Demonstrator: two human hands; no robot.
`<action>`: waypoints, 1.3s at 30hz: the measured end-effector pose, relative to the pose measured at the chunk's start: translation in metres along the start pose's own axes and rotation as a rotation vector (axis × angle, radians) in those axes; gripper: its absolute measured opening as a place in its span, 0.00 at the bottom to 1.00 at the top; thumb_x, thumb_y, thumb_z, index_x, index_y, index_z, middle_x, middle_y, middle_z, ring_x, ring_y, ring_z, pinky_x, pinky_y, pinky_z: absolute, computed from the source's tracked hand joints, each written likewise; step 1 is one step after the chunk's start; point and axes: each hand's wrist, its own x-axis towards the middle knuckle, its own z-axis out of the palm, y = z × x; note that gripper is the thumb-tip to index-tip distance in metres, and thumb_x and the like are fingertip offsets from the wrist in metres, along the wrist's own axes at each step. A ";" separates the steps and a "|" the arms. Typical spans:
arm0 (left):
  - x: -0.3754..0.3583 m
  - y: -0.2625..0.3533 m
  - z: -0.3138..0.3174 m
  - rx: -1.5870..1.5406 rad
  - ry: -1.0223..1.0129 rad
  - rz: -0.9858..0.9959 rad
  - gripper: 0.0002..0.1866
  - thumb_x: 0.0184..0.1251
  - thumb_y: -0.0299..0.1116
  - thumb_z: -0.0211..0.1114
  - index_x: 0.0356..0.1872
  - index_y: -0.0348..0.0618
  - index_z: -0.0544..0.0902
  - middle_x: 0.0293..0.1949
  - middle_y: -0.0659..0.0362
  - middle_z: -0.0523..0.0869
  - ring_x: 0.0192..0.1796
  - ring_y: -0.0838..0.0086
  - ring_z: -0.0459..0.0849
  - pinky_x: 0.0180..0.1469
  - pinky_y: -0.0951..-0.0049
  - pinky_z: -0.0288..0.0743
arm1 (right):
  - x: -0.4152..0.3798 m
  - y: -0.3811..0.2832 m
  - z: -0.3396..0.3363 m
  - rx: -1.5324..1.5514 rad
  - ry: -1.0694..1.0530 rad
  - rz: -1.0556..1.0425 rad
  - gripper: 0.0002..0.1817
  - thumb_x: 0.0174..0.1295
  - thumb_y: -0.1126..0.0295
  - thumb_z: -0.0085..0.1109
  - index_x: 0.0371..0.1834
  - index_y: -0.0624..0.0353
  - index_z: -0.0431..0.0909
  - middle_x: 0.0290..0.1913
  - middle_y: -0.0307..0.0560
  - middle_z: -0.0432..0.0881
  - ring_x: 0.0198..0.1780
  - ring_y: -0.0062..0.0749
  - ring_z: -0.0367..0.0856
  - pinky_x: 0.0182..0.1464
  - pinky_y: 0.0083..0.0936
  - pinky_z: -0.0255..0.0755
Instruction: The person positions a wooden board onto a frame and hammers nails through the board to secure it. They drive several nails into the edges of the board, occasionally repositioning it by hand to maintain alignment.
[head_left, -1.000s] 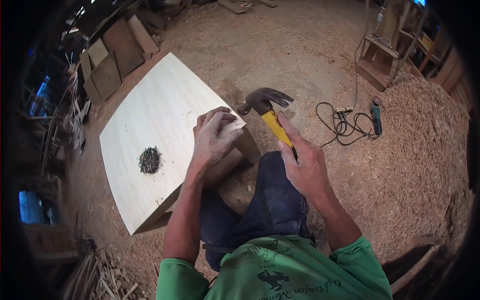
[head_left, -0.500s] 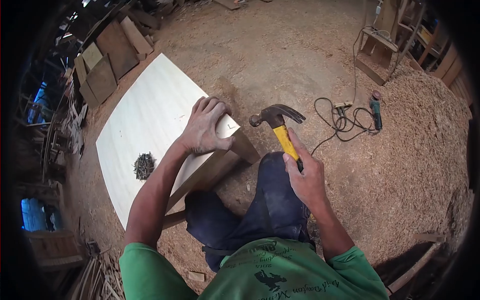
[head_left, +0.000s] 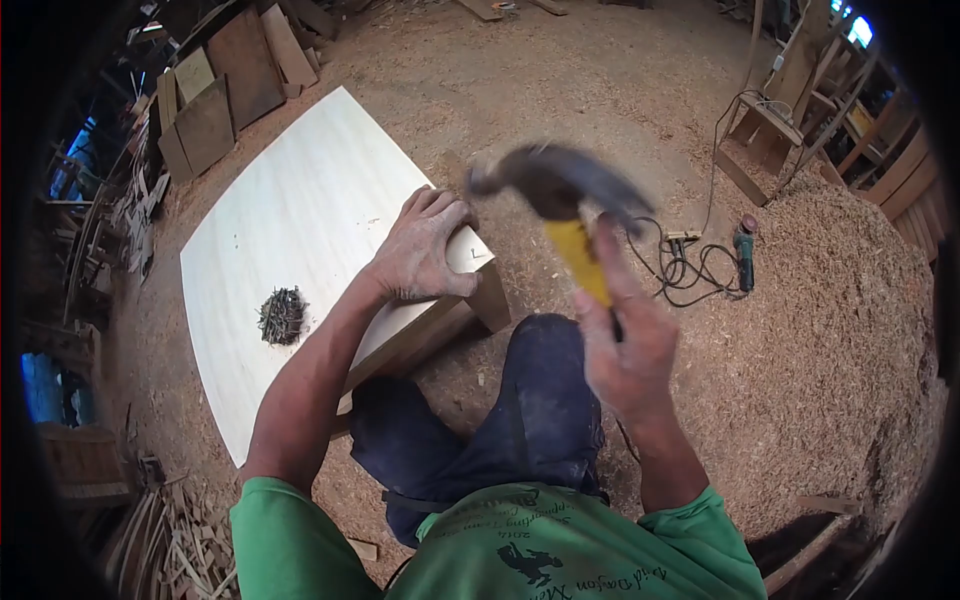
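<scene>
Pale wooden board as work surface, sawdust-covered workshop floor; hammer raised and motion-blurred.

The left hand [head_left: 420, 250] lies palm-down, fingers spread, on the near right corner of the pale rectangular wooden board [head_left: 290, 200], gripping nothing. The right hand [head_left: 625, 345] is closed around the yellow handle of the dark-headed claw hammer [head_left: 560, 195], held above the floor just right of that corner. A small dark heap of nails [head_left: 281, 316] sits on the board, well apart from the left hand. The sawdust-strewn floor [head_left: 830, 330] carries a green power tool with coiled black cord [head_left: 742, 258]; brown wooden panels [head_left: 215, 95] lean at the upper left.
</scene>
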 end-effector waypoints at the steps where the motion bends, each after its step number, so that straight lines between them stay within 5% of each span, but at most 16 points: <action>1: 0.000 0.001 0.000 -0.009 -0.010 -0.008 0.39 0.43 0.55 0.76 0.56 0.42 0.83 0.59 0.48 0.82 0.70 0.47 0.74 0.79 0.48 0.68 | 0.010 -0.005 -0.005 0.042 0.062 -0.046 0.36 0.80 0.77 0.61 0.90 0.54 0.66 0.66 0.60 0.90 0.41 0.31 0.92 0.41 0.26 0.88; 6: 0.000 0.000 0.002 -0.025 -0.016 -0.021 0.41 0.42 0.54 0.75 0.59 0.41 0.82 0.60 0.47 0.82 0.70 0.47 0.74 0.79 0.48 0.68 | 0.033 -0.006 -0.012 0.204 0.248 -0.161 0.40 0.77 0.81 0.60 0.92 0.59 0.60 0.74 0.67 0.83 0.29 0.15 0.85 0.27 0.17 0.79; 9: 0.000 -0.003 -0.002 -0.017 -0.022 -0.027 0.43 0.42 0.53 0.75 0.62 0.40 0.80 0.61 0.47 0.81 0.71 0.47 0.74 0.80 0.49 0.68 | 0.004 0.017 0.011 -0.163 -0.234 -0.012 0.39 0.77 0.79 0.62 0.92 0.53 0.63 0.65 0.61 0.90 0.29 0.17 0.85 0.27 0.17 0.79; 11: -0.002 0.000 -0.002 -0.039 -0.032 -0.026 0.45 0.42 0.53 0.75 0.65 0.39 0.79 0.62 0.46 0.81 0.72 0.46 0.73 0.80 0.49 0.68 | 0.001 0.012 0.012 -0.269 -0.343 0.006 0.38 0.79 0.79 0.59 0.92 0.52 0.64 0.56 0.55 0.92 0.28 0.18 0.82 0.27 0.18 0.78; 18: -0.005 -0.001 0.004 -0.048 -0.006 -0.051 0.49 0.42 0.51 0.75 0.70 0.38 0.77 0.67 0.45 0.80 0.77 0.46 0.70 0.83 0.49 0.67 | 0.032 -0.021 0.007 0.365 0.319 -0.151 0.37 0.77 0.80 0.61 0.90 0.61 0.65 0.40 0.44 0.90 0.27 0.19 0.81 0.26 0.22 0.77; 21: -0.004 -0.002 0.000 -0.053 -0.017 -0.060 0.50 0.41 0.51 0.76 0.71 0.38 0.76 0.67 0.45 0.80 0.77 0.45 0.71 0.83 0.49 0.66 | 0.002 0.011 0.010 -0.062 0.018 -0.240 0.36 0.76 0.78 0.64 0.87 0.68 0.67 0.34 0.46 0.85 0.25 0.30 0.82 0.28 0.31 0.80; 24: -0.005 0.001 0.000 -0.071 -0.006 -0.060 0.52 0.41 0.53 0.76 0.73 0.39 0.75 0.68 0.43 0.80 0.78 0.43 0.71 0.83 0.49 0.66 | -0.008 0.011 0.013 -0.305 -0.362 -0.043 0.34 0.79 0.77 0.62 0.88 0.56 0.69 0.39 0.53 0.90 0.29 0.38 0.86 0.34 0.35 0.83; 31: -0.006 0.000 0.003 -0.081 0.004 -0.061 0.56 0.40 0.53 0.76 0.77 0.40 0.72 0.72 0.41 0.78 0.78 0.44 0.70 0.86 0.51 0.63 | -0.005 -0.011 0.017 -0.015 0.075 -0.067 0.34 0.80 0.81 0.58 0.89 0.57 0.68 0.34 0.42 0.85 0.31 0.21 0.83 0.28 0.25 0.78; 32: -0.006 -0.002 0.005 -0.079 0.024 -0.053 0.57 0.40 0.53 0.76 0.78 0.41 0.71 0.73 0.41 0.78 0.80 0.43 0.70 0.88 0.50 0.62 | -0.010 0.000 0.016 -0.082 0.000 -0.096 0.35 0.79 0.81 0.58 0.89 0.57 0.69 0.35 0.43 0.86 0.31 0.22 0.84 0.29 0.26 0.79; 34: -0.005 -0.003 0.001 -0.083 0.026 -0.047 0.57 0.41 0.53 0.76 0.79 0.39 0.70 0.74 0.41 0.77 0.79 0.42 0.70 0.86 0.48 0.63 | -0.013 0.011 0.014 -0.427 -0.348 -0.077 0.35 0.76 0.82 0.61 0.87 0.58 0.71 0.50 0.51 0.94 0.34 0.25 0.88 0.36 0.27 0.84; 36: -0.004 0.000 0.003 -0.065 0.015 -0.041 0.59 0.40 0.53 0.76 0.80 0.39 0.69 0.75 0.40 0.76 0.81 0.42 0.68 0.88 0.47 0.60 | -0.016 0.009 0.012 -0.345 -0.403 0.045 0.36 0.75 0.82 0.63 0.87 0.57 0.72 0.62 0.55 0.92 0.37 0.29 0.91 0.40 0.29 0.86; 38: 0.003 -0.008 0.004 -0.050 0.058 -0.007 0.60 0.40 0.54 0.76 0.80 0.39 0.69 0.75 0.39 0.77 0.82 0.41 0.69 0.90 0.49 0.57 | -0.003 0.007 0.020 -0.247 -0.286 0.010 0.37 0.73 0.80 0.66 0.87 0.53 0.73 0.56 0.54 0.90 0.34 0.34 0.89 0.40 0.33 0.85; 39: -0.004 -0.008 0.011 -0.061 0.062 -0.008 0.60 0.40 0.54 0.77 0.81 0.39 0.69 0.74 0.38 0.77 0.82 0.41 0.69 0.91 0.50 0.56 | -0.005 0.000 0.023 -0.186 -0.163 -0.048 0.37 0.73 0.78 0.68 0.87 0.51 0.74 0.45 0.51 0.88 0.31 0.37 0.86 0.37 0.37 0.84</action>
